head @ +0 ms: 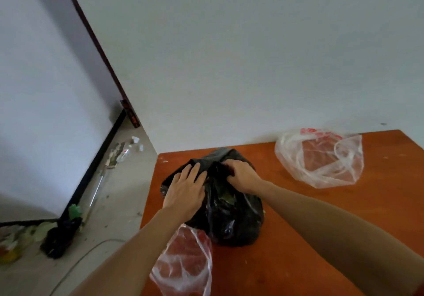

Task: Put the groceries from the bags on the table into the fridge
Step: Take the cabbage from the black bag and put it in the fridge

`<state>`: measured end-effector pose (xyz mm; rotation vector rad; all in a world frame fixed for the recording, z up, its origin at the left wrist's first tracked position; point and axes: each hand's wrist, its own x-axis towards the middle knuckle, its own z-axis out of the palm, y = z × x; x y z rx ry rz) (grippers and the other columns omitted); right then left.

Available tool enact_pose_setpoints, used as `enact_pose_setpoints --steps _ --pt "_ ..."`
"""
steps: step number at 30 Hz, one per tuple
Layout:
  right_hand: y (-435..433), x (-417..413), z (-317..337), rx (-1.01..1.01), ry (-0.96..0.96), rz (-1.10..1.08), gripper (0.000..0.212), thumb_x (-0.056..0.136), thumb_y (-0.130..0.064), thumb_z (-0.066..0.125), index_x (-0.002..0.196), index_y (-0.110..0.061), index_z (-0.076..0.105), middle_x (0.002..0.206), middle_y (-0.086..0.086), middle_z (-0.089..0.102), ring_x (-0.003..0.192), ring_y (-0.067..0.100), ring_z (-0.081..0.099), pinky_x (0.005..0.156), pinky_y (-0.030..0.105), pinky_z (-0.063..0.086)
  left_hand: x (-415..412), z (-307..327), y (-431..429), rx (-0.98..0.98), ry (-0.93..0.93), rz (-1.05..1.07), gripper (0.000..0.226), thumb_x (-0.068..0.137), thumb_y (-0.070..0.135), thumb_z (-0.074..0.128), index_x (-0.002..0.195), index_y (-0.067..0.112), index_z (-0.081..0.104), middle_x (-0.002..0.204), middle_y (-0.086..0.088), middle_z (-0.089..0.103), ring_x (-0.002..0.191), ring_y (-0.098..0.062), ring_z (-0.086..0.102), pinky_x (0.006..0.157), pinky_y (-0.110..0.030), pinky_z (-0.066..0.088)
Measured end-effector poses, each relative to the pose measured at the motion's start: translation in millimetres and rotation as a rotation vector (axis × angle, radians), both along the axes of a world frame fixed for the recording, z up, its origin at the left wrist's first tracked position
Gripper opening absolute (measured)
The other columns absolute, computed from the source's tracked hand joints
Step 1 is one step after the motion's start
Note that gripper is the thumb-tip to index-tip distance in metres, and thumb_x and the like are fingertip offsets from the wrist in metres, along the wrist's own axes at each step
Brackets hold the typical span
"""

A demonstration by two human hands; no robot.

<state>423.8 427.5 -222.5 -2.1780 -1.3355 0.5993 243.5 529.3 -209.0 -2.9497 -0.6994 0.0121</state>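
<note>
A black plastic bag (231,217) sits on the orange-brown table (298,238), something green showing through its open top. My left hand (185,189) lies flat on the bag's left side, fingers spread over the plastic. My right hand (241,175) pinches the bag's rim at the top right. A clear bag with red print (321,158) lies at the back right of the table, looking limp. Another clear bag (183,261) hangs over the table's near left edge, under my left forearm. What else the black bag holds is hidden.
A white wall stands right behind the table. To the left, a large white panel with a dark frame (46,112) stands on the grey floor. Litter and scraps (124,151) lie along its base, with a dark heap (62,238) and a cable nearby.
</note>
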Motion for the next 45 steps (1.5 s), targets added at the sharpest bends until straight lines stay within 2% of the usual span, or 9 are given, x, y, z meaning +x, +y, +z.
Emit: enact_pose_setpoints --steps 4,18,22,29,35,38,40,42,45 --pt "-15.7 3.4 -31.3 -0.120 -0.034 0.014 0.030 0.093 -0.004 0.046 0.109 -0.015 0.068 0.100 0.005 0.069 0.082 0.027 0.061 0.058 0.032 0.044 18.9 -29.0 20.6 -0.050 0.128 -0.021 0.051 0.103 0.036 0.022 0.151 0.021 0.019 0.161 -0.001 0.005 0.145 -0.028 0.012 0.115 -0.041 0.021" --pt "-170.4 -33.0 -119.8 -0.726 -0.354 -0.073 0.045 0.097 -0.006 0.041 0.137 -0.024 0.049 0.131 0.001 0.045 0.106 0.022 0.057 0.077 0.033 0.047 41.2 -117.7 32.6 -0.334 0.275 -0.056 0.053 0.103 0.040 0.025 0.152 0.025 0.013 0.161 0.000 -0.004 0.110 -0.031 0.054 0.075 -0.036 0.049" --pt "-156.5 -61.6 -137.2 -0.697 -0.154 -0.089 0.048 0.095 -0.004 0.041 0.134 -0.028 0.053 0.141 0.000 0.044 0.124 0.024 0.048 0.094 0.036 0.045 36.3 -117.4 34.1 -0.349 0.283 -0.085 0.053 0.101 0.041 0.026 0.151 0.025 0.016 0.161 -0.001 -0.004 0.111 -0.035 0.052 0.081 -0.040 0.050" --pt "-112.5 -7.6 -64.4 -0.357 -0.264 -0.479 0.025 0.093 -0.012 0.046 0.089 -0.018 0.070 0.098 0.000 0.063 0.086 0.026 0.061 0.070 0.036 0.051 19.4 -85.9 22.4 -0.242 0.279 -0.196 0.039 0.098 0.035 0.036 0.133 0.018 0.040 0.139 -0.007 0.034 0.111 -0.032 0.047 0.077 -0.042 0.046" --pt "-45.7 -18.5 -38.6 -0.264 0.009 -0.337 0.030 0.098 -0.017 0.042 0.108 -0.022 0.069 0.086 -0.008 0.064 0.070 0.012 0.058 0.057 0.029 0.046 3.3 -59.9 16.4 -0.123 0.066 -0.452 0.030 0.099 0.032 0.036 0.119 0.018 0.053 0.119 -0.002 0.051 0.098 -0.018 0.055 0.067 -0.029 0.050" --pt "-31.9 -15.0 -58.8 -0.345 0.074 -0.352 0.034 0.102 -0.019 0.035 0.123 -0.019 0.063 0.082 -0.001 0.062 0.064 0.017 0.055 0.052 0.030 0.040 22.4 -51.2 24.1 -0.038 0.038 -0.502 0.030 0.098 0.024 0.041 0.124 0.015 0.052 0.129 -0.008 0.049 0.114 -0.025 0.048 0.084 -0.033 0.048" --pt "-29.7 -3.0 -75.6 -0.479 0.086 -0.272 0.037 0.104 -0.020 0.032 0.132 -0.014 0.055 0.108 0.006 0.062 0.092 0.022 0.059 0.069 0.032 0.049 38.0 -50.5 31.8 0.057 0.140 -0.499 0.038 0.096 0.022 0.042 0.134 0.014 0.045 0.142 -0.012 0.039 0.128 -0.032 0.035 0.101 -0.042 0.036" --pt "-30.4 11.9 -90.8 -0.605 0.055 -0.233 0.043 0.103 -0.022 0.034 0.144 -0.013 0.041 0.155 0.010 0.029 0.139 0.034 0.029 0.106 0.043 0.038 53.0 -54.6 42.1 0.114 0.248 -0.455 0.049 0.094 0.019 0.046 0.142 0.014 0.036 0.151 -0.015 0.026 0.136 -0.036 0.025 0.108 -0.047 0.027" --pt "-33.3 32.0 -105.1 -0.685 -0.005 -0.247 0.058 0.101 -0.015 0.040 0.154 -0.024 0.017 0.161 0.004 -0.015 0.148 0.038 -0.004 0.114 0.053 0.026 71.9 -68.8 58.6 0.115 0.335 -0.372 0.057 0.095 0.021 0.044 0.148 0.015 0.025 0.155 -0.015 0.018 0.137 -0.036 0.021 0.109 -0.046 0.024"
